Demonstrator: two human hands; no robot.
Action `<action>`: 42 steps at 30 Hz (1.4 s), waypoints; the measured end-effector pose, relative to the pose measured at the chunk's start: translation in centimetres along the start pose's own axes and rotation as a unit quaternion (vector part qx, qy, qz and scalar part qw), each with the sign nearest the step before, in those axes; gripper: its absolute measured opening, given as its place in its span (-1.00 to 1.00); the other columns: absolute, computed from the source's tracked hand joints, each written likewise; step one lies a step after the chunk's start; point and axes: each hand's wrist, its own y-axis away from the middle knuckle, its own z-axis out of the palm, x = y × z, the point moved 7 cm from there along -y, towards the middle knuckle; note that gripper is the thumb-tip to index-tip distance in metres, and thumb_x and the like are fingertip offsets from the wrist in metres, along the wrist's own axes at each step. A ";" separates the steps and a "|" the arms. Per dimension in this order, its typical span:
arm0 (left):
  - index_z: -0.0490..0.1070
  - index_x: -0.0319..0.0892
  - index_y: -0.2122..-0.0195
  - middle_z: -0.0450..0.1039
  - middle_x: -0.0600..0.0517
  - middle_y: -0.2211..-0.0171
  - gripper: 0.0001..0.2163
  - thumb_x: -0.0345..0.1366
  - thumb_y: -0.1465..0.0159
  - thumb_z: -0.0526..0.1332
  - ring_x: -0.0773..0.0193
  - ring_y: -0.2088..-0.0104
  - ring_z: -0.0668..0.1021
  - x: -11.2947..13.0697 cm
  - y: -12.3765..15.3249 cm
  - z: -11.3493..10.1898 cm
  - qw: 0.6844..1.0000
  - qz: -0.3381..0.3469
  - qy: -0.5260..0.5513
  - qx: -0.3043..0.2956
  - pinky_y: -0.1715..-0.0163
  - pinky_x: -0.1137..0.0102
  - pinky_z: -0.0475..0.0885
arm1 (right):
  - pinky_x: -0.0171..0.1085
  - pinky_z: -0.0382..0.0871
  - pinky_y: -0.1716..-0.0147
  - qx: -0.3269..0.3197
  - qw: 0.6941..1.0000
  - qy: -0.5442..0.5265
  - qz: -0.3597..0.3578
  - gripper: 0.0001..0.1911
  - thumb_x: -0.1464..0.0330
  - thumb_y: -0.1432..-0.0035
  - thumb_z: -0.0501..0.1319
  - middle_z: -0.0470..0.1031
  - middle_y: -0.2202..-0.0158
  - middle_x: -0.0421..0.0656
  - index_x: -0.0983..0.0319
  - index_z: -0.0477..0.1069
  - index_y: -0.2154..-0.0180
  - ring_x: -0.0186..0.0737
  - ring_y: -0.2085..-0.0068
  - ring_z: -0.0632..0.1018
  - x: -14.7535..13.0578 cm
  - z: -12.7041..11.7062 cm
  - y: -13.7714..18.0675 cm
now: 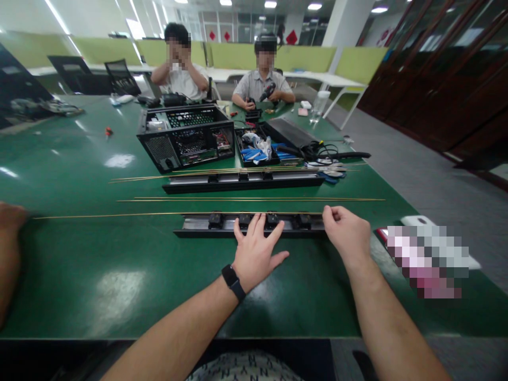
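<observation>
A black metal channel point(254, 233) with several black blocks point(304, 220) in it lies across the green table before me. Along its far edge runs a thin brass-coloured rod point(99, 216), reaching well beyond the channel to the left. My left hand point(257, 251), wearing a dark watch, is spread over the middle of the channel, fingertips near the rod. At the channel's right end, my right hand point(349, 233) pinches the rod between thumb and finger. Another person's hand point(11, 217) is at the rod's far left end; its grip is unclear.
More brass rods point(254, 199) and a second channel point(242, 185) lie farther back. Behind are an open computer case point(186, 137) and a box of gloves point(257, 148). Two blurred phone-like objects point(420, 264) lie on the right. Two people point(264, 84) sit opposite, one holding a power drill.
</observation>
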 end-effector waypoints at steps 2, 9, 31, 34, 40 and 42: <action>0.32 0.13 -0.46 0.25 -0.36 -0.49 -0.36 0.08 -0.40 0.35 -0.23 -0.51 0.28 0.0 0.0 0.0 1.000 0.000 0.001 0.001 -0.37 -0.53 0.03 | -0.18 0.26 0.31 -0.003 1.000 0.003 0.006 -0.60 0.02 -0.34 0.15 0.63 0.42 -0.12 0.12 0.60 0.33 -0.06 0.31 0.61 0.1 0.0 0.0; 0.36 0.14 -0.43 0.27 -0.32 -0.49 -0.38 0.08 -0.38 0.37 -0.24 -0.49 0.30 -0.2 0.0 0.2 1.000 -0.002 0.007 0.012 -0.38 -0.51 0.03 | -0.19 0.24 0.32 -0.010 1.000 -0.007 -0.022 -0.61 0.03 -0.34 0.16 0.63 0.41 -0.13 0.12 0.63 0.29 -0.09 0.32 0.60 -0.5 0.1 0.2; 0.37 0.18 -0.42 0.25 -0.33 -0.50 -0.41 0.10 -0.40 0.35 -0.15 -0.52 0.28 -0.7 -0.1 0.2 1.000 -0.005 0.027 0.006 -0.39 -0.56 -0.10 | -0.20 0.20 0.35 0.019 1.000 0.011 -0.008 -0.60 0.04 -0.34 0.17 0.63 0.42 -0.13 0.12 0.65 0.32 -0.12 0.36 0.57 0.2 -0.2 -0.1; 0.39 0.17 -0.41 0.27 -0.33 -0.49 -0.42 0.10 -0.39 0.35 -0.16 -0.51 0.29 -0.7 -0.1 0.1 1.000 -0.004 0.028 0.008 -0.40 -0.56 -0.08 | -0.21 0.19 0.35 0.015 1.000 0.016 -0.004 -0.61 0.05 -0.34 0.18 0.63 0.42 -0.13 0.12 0.65 0.32 -0.13 0.37 0.56 0.3 -0.1 -0.2; 0.40 0.18 -0.40 0.27 -0.31 -0.49 -0.42 0.11 -0.38 0.36 -0.16 -0.51 0.30 -0.8 -0.1 0.0 1.000 -0.007 0.028 0.006 -0.38 -0.57 -0.06 | -0.22 0.21 0.34 0.007 1.000 -0.002 -0.023 -0.62 0.04 -0.34 0.18 0.64 0.40 -0.14 0.11 0.65 0.31 -0.13 0.34 0.58 -0.3 0.0 0.1; 0.40 0.18 -0.40 0.27 -0.31 -0.49 -0.42 0.11 -0.38 0.36 -0.18 -0.50 0.31 -0.8 -0.1 0.0 1.000 -0.007 0.026 0.007 -0.38 -0.57 -0.06 | -0.22 0.21 0.33 0.007 1.000 -0.007 -0.030 -0.61 0.04 -0.34 0.18 0.65 0.39 -0.13 0.11 0.66 0.30 -0.13 0.34 0.58 -0.5 -0.1 0.2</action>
